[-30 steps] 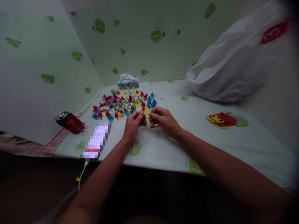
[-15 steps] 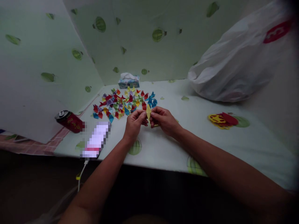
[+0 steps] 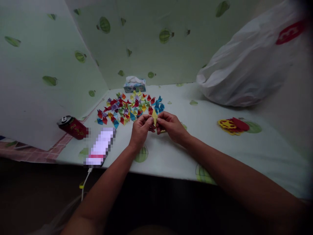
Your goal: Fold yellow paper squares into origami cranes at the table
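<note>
A small yellow folded paper (image 3: 155,118) stands upright between my two hands, its pointed tip upward. My left hand (image 3: 143,128) pinches its left side between thumb and fingers. On its right side my right hand (image 3: 168,125) closes its thumb and forefinger on the same paper. Just beyond my hands, to the left, a spread of small folded paper pieces (image 3: 127,106) in red, blue, yellow, green, purple and orange lies on the table (image 3: 166,160). Something flat and yellow shows partly under my right hand; most of it is hidden.
At the left are a dark red can (image 3: 74,127) and a phone (image 3: 100,147) with a white cable (image 3: 85,182). A tissue box (image 3: 135,85) stands at the back. Red and yellow cutouts (image 3: 233,126) lie right, below a large white plastic bag (image 3: 239,65).
The yellow paper has shifted very slightly left and looks a little turned between my fingers. Both hands keep their hold in nearly the same place.
</note>
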A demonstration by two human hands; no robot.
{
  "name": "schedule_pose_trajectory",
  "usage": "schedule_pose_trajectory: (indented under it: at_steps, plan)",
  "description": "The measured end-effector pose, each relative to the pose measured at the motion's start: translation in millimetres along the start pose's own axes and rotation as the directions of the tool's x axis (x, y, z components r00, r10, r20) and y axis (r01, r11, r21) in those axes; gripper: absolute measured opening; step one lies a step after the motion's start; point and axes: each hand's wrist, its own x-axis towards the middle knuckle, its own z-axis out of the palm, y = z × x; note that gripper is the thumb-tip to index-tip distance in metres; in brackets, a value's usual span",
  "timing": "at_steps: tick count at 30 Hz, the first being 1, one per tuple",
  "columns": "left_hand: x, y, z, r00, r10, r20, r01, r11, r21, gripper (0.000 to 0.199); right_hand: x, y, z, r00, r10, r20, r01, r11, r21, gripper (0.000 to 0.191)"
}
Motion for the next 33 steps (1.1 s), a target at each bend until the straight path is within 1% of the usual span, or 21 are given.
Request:
schedule_pose_trajectory:
  at_steps: [2, 5, 10, 16, 20, 22, 24, 27, 29, 31, 33]
  plan:
    - [0.0, 0.2, -0.3, 1.0, 0.021, -0.006, -0.021, 1.0, 0.02, 0.031, -0.3, 0.4, 0.9, 0.999, -0.028, -0.017, 0.028, 0.999, -0.032, 0.032]
    - [-0.2, 0.3, -0.4, 0.999, 0.039, -0.009, -0.039, 0.998, 0.045, 0.031, -0.4, 0.8, 1.4, 0.998, -0.043, -0.034, 0.042, 0.999, -0.034, 0.03]
    - [-0.9, 0.2, -0.3, 0.999, 0.041, 0.005, -0.041, 0.999, 0.019, 0.031, -0.1, -0.4, 0.7, 1.0, 0.008, -0.017, -0.007, 0.999, 0.042, 0.032]
    - [-0.3, -0.6, -1.0, 0.998, 0.045, 0.031, -0.046, 0.999, 0.004, 0.031, 0.5, -1.0, 0.9, 0.999, 0.04, 0.018, -0.042, 0.988, 0.149, 0.035]
    - [-0.2, -0.7, -1.4, 0.997, 0.068, 0.036, -0.069, 0.997, 0.015, 0.029, 0.7, -0.5, 0.0, 0.998, 0.045, 0.048, -0.052, 0.985, 0.167, 0.036]
    - [-0.3, -0.9, -1.7, 0.996, 0.081, 0.024, -0.081, 0.996, 0.037, 0.027, 0.4, -0.5, 0.0, 0.998, 0.045, 0.041, -0.05, 0.989, 0.142, 0.036]
    - [-0.3, -1.0, -2.0, 0.997, 0.082, 0.01, -0.082, 0.994, 0.065, 0.026, 0.0, -0.6, 0.7, 0.999, 0.026, 0.026, -0.028, 0.997, 0.077, 0.033]
    - [-0.3, -0.9, -2.5, 0.997, 0.083, 0.004, -0.083, 0.992, 0.09, 0.023, -0.8, -0.9, 2.6, 0.998, -0.067, 0.004, 0.067, 0.995, -0.071, 0.029]
    - [-0.5, -0.7, -2.6, 0.996, 0.088, 0.0, -0.087, 0.992, 0.087, 0.021, -1.3, -1.0, 3.7, 0.994, -0.112, 0.001, 0.111, 0.984, -0.14, 0.027]
    - [-0.7, -0.6, -2.6, 0.995, 0.101, -0.012, -0.099, 0.991, 0.095, 0.021, -1.8, -0.8, 4.4, 0.993, -0.116, -0.002, 0.115, 0.983, -0.146, 0.028]
    - [-1.1, -0.6, -2.3, 0.992, 0.121, -0.035, -0.115, 0.984, 0.134, 0.021, -2.2, -0.4, 5.1, 0.994, -0.109, -0.003, 0.108, 0.987, -0.116, 0.032]
